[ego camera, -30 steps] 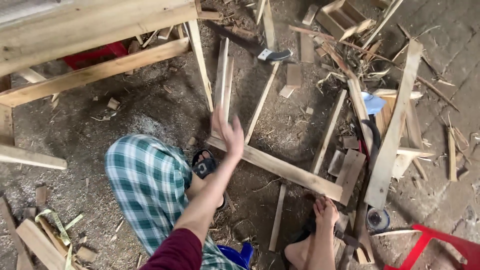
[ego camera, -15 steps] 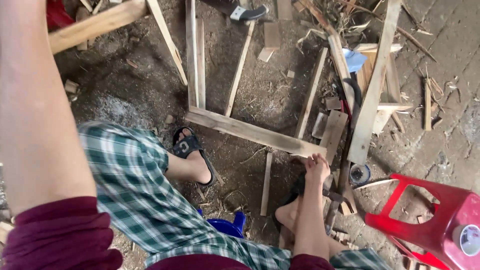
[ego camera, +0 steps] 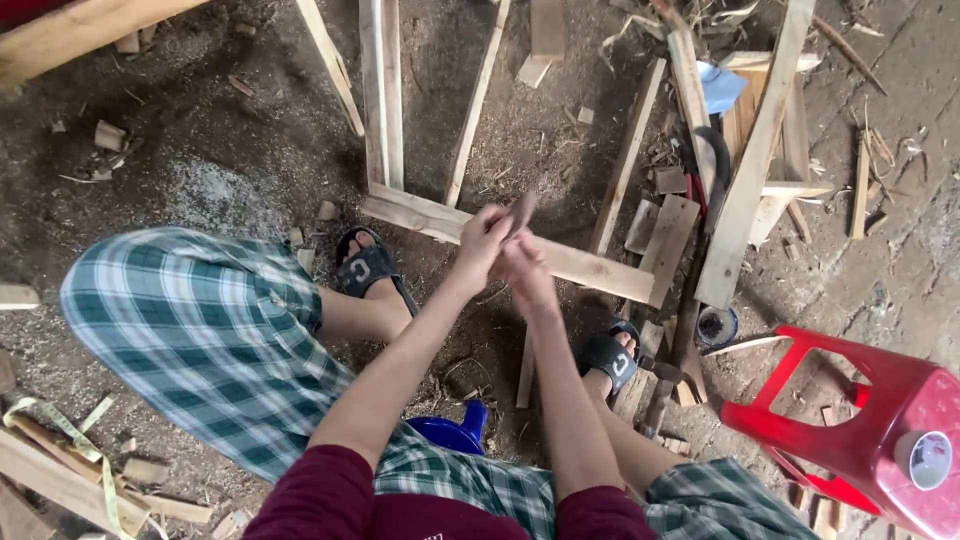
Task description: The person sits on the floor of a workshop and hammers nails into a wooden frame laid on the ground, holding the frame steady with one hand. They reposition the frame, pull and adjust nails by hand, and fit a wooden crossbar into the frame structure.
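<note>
Above the floor's middle, we are clasping a small dark piece (ego camera: 522, 212) between our left hand (ego camera: 482, 243) and right hand (ego camera: 525, 272), both directly over the crosswise plank (ego camera: 580, 268).

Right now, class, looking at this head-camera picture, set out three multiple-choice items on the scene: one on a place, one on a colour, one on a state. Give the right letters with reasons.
1. Where does the red plastic stool stand?
A. lower right of the picture
B. upper left
C. between the feet

2. What colour are the checked shorts?
A. yellow and black
B. green and white
C. plain red

3. How do the left hand and right hand stand?
A. flat on the floor
B. far apart
C. brought together above the long pale wooden plank

Answers: 1 A, the stool sits at the lower right edge; 2 B, green and white checks show on both legs; 3 C, both hands meet over the plank, around a small blurred thing that cannot be made out.
</note>
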